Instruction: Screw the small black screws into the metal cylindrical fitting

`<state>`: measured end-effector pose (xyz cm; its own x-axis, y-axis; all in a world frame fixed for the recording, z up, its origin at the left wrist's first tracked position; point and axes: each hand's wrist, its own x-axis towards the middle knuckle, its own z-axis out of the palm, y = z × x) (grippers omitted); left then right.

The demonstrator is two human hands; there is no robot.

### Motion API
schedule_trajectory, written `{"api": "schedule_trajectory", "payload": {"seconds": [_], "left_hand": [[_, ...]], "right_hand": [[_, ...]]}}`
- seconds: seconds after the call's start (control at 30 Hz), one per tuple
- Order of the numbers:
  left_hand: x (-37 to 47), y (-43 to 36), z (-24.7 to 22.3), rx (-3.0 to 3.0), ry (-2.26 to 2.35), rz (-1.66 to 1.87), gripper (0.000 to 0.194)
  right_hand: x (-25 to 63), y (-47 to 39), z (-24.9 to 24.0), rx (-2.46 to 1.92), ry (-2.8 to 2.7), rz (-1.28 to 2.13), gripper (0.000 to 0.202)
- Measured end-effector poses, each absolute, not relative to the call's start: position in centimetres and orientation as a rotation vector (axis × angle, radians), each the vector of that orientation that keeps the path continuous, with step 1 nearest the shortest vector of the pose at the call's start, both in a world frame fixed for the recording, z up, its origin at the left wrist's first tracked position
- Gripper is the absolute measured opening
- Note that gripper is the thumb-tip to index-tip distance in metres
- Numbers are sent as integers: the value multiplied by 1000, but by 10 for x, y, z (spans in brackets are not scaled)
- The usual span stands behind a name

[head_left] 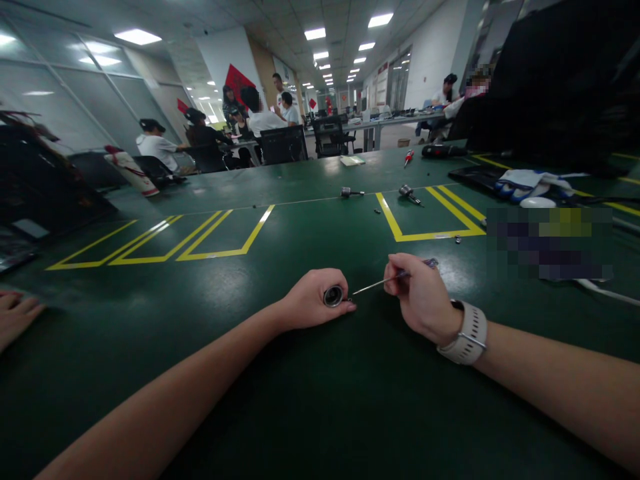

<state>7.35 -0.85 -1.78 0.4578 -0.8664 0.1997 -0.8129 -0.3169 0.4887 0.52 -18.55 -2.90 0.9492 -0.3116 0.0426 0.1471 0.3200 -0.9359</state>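
Just above the green table, my left hand [317,300] is closed around a metal cylindrical part [333,296], its round hollow end turned toward me. A small metal piece [351,300] shows at the thumb tip; its kind is too small to make out. My right hand [417,293], with a pale watch strap at the wrist, grips a screwdriver [370,288] by its purplish handle. The thin shaft points left, its tip close to the small piece by my left thumb. I cannot tell whether they touch.
Metal parts with shafts [346,192] [406,191] and small bits lie farther back, near yellow tape outlines [397,233]. A red screwdriver [409,157] lies beyond. White-blue gloves [533,183] rest at right. Another person's hand [17,313] is at the left edge.
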Motion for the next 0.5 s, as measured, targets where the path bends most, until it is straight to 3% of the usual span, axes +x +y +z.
{"api": "schedule_trajectory", "payload": {"seconds": [0.3, 0.5], "left_hand": [[82, -5, -26, 2303, -1187, 148, 14], [84, -5, -30, 2347, -1118, 252, 11]], "right_hand": [[1, -185, -28, -1146, -3, -187, 21], [-11, -180, -23, -1659, -328, -194, 11]]}}
